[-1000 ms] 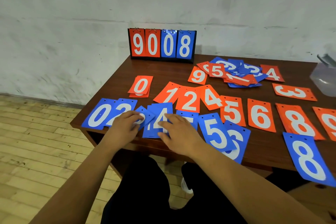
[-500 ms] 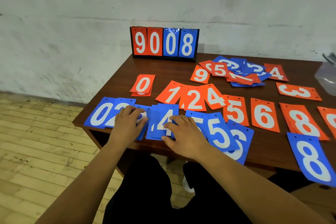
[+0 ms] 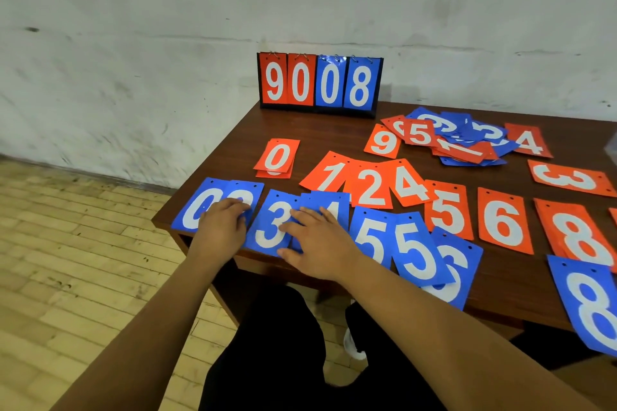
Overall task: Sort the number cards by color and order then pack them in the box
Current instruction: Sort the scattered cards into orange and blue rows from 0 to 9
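Note:
Blue number cards lie in a row along the table's near edge: a blue 0 [image 3: 197, 207], a blue 2 [image 3: 245, 195], a blue 3 [image 3: 268, 227], a blue 4 stack [image 3: 334, 205], two blue 5s [image 3: 414, 253], a 6 and a blue 8 [image 3: 591, 304]. Behind them runs an orange row: 0 [image 3: 277, 157], 1, 2 [image 3: 370, 187], 4, 5, 6 [image 3: 502, 220], 8. My left hand [image 3: 222, 227] rests flat on the blue 0 and 2. My right hand [image 3: 317, 243] presses flat on the blue 4 stack, beside the 3.
A flip scoreboard [image 3: 320, 83] reading 9008 stands at the back of the brown table [image 3: 233, 143]. A mixed heap of orange and blue cards [image 3: 460, 140] lies at the back right, with an orange 3 [image 3: 567, 178] nearby. A clear plastic container edge [image 3: 612, 147] shows far right.
My left hand slid left off the blue 3 onto the 0 and 2, uncovering the 3. My right hand stayed on the 4 stack.

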### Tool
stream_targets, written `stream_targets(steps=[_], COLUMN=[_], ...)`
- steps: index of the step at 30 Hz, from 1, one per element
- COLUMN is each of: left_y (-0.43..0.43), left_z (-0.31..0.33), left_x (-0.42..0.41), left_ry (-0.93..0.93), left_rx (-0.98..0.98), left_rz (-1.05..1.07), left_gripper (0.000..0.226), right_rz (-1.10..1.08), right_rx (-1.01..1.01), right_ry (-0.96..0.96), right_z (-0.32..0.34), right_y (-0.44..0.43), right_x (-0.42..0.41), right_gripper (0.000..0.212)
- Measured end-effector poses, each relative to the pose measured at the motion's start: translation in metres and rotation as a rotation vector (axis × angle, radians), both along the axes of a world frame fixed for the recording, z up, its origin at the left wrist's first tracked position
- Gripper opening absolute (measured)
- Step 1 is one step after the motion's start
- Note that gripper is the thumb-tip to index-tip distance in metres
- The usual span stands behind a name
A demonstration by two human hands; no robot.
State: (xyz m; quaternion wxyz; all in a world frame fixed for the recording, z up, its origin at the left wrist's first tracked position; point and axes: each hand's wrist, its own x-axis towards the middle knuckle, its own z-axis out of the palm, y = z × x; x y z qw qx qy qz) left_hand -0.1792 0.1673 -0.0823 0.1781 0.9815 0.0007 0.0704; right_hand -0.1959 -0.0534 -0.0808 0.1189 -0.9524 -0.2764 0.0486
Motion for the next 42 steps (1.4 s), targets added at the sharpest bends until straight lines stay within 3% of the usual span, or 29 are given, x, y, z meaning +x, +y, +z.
stream_targets(steps=[6, 9, 13, 21, 26, 32, 34, 39, 42], left_y=[-0.010, -0.029, -0.075, -0.177, -0.226, -0.270, -0.278, -0.281, -0.274], left_z=[0.003, 0.018, 0.041, 0.066, 0.045, 0.024, 0.022, 0.015, 0.017], left_x=[0.001, 0.010, 0.043, 0.125, 0.180, 0.226, 0.236, 0.253, 0.250], left_ry=[-0.084, -0.139, -0.193, -0.011, 0.149, 0.237, 0.265, 0.340, 0.337], left_rx=[-0.030, -0.063, -0.086, -0.166, -0.168, 0.024, 0.090, 0.016, -0.199], left_rz=[-0.009, -0.048, -0.169, -0.285, -0.214, -0.094, -0.064, -0.051, -0.031], left_gripper=[0.031, 0.027, 0.024, 0.026, 0.025, 0.080, 0.086, 0.077, 0.054], right_rz=[-0.031, -0.130, -0.305, -0.615, -0.718, -0.738, -0.721, -0.662, -0.603], right_rx=[0.127, 0.225, 0.191, 0.125, 0.030, -0.020, -0.038, -0.166, -0.277], right_ry=[-0.009, -0.035, -0.078, -0.058, -0.007, -0.009, -0.012, -0.137, -0.229], right_z=[0.004, 0.022, 0.052, 0.073, 0.057, 0.030, 0.025, 0.012, 0.013], right_y=[-0.012, -0.026, -0.075, -0.166, -0.210, -0.242, -0.246, -0.251, -0.251], right_x=[-0.001, 0.008, 0.039, 0.111, 0.149, 0.194, 0.205, 0.215, 0.211], right_gripper=[0.058, 0.061, 0.059, 0.052, 0.054, 0.061, 0.062, 0.043, 0.029])
